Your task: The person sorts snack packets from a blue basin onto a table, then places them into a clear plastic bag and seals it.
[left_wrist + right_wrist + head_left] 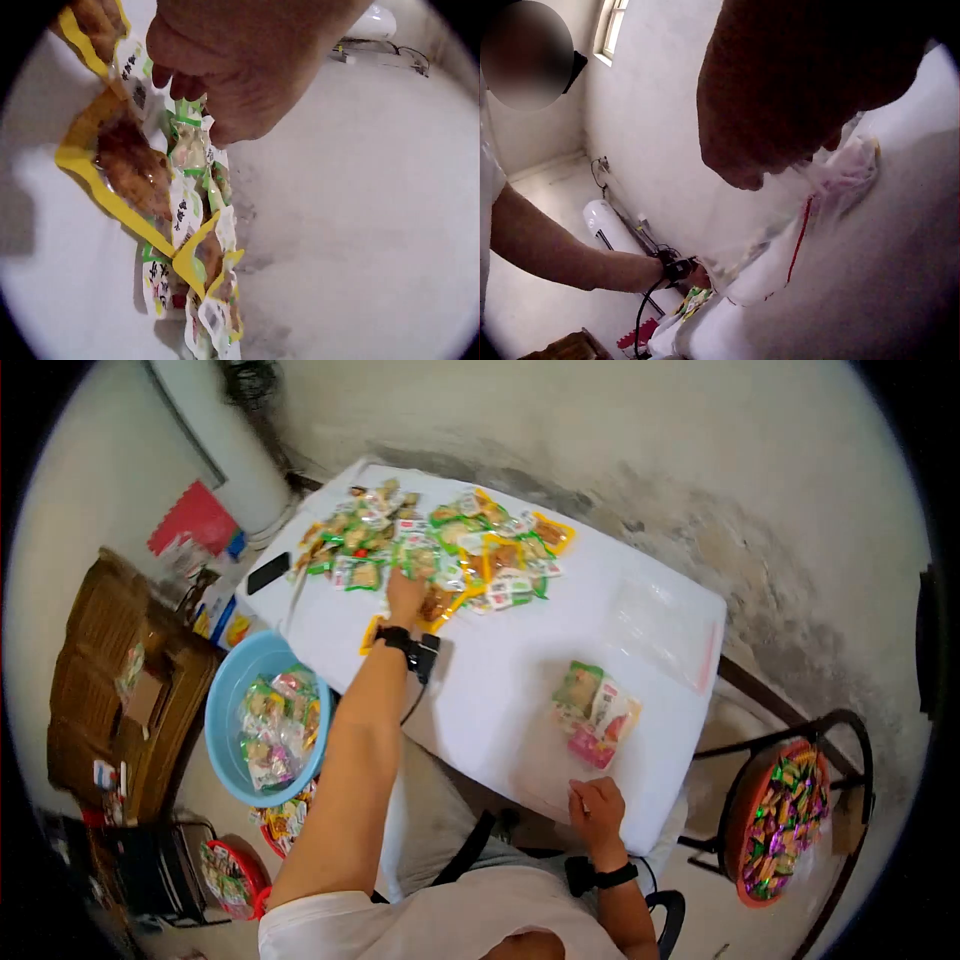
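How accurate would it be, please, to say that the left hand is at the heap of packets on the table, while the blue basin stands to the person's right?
Only the side is wrong: the head view shows the blue basin to the person's left; the left hand is indeed at the heap of packets.

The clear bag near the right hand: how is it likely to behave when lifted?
The clear bag will probably be floppy: it looks thin and wrinkled. The packets inside may slide and bunch, as they overlap loosely. Rolling seems unlikely, since the bag lies fairly flat.
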Available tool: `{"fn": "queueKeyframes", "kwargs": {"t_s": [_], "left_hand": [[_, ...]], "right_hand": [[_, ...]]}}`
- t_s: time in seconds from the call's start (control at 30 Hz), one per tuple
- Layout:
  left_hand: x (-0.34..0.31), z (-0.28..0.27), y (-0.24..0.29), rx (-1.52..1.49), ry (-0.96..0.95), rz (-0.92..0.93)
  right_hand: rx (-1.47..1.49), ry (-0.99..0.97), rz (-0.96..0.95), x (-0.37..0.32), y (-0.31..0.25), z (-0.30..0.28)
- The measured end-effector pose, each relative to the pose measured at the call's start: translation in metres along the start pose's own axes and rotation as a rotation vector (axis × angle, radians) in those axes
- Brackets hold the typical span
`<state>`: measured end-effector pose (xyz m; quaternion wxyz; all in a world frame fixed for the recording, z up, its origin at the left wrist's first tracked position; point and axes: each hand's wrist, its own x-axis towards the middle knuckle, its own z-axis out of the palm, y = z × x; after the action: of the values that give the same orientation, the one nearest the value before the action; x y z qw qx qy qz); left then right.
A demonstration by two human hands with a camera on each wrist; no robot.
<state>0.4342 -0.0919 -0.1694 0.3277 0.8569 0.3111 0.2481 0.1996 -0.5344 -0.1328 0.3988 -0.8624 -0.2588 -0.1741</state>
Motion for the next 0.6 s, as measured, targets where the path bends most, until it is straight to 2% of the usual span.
{"fn": "queueKeyframes", "kwargs": {"t_s": [0.03, 0.1, 0.13, 0.17, 0.2, 0.3, 0.37, 0.4, 0.47, 0.57, 0.6], "left_hand": [[0.011, 0.012, -0.006, 0.072, -0.059, -0.015], [0.040, 0.052, -0.045, -0.196, -0.214, -0.245], [0.021, 0.021, -0.007, 0.092, -0.227, -0.147], [0.002, 0.008, 0.025, 0.348, -0.082, -0.113], [0.009, 0.018, 0.014, 0.402, -0.047, -0.142], [0.013, 0.014, 0.019, 0.349, -0.133, -0.220], [0.022, 0.018, 0.003, -0.067, -0.179, -0.247], [0.037, 0.029, -0.021, -0.067, -0.182, -0.245], [0.067, 0.054, -0.068, -0.215, -0.038, -0.197], [0.025, -0.002, -0.007, -0.301, -0.087, -0.180], [0.022, -0.009, -0.011, -0.303, -0.083, -0.175]], "right_hand": [[-0.025, 0.001, 0.041, -0.002, -0.002, -0.002], [0.016, -0.127, 0.033, 0.003, -0.005, -0.006], [-0.006, -0.128, 0.075, 0.003, -0.005, -0.008], [0.009, -0.155, 0.038, 0.005, -0.006, -0.009], [0.029, -0.180, -0.009, 0.007, -0.006, -0.008], [0.046, -0.173, -0.026, 0.008, -0.004, -0.005], [0.022, -0.190, -0.024, 0.007, -0.004, -0.005], [-0.003, -0.215, -0.032, 0.006, -0.005, -0.006], [-0.025, -0.232, -0.041, 0.006, -0.006, -0.003], [-0.075, -0.268, -0.076, 0.007, -0.006, 0.000], [-0.088, -0.272, -0.096, 0.008, -0.007, 0.001]]}}
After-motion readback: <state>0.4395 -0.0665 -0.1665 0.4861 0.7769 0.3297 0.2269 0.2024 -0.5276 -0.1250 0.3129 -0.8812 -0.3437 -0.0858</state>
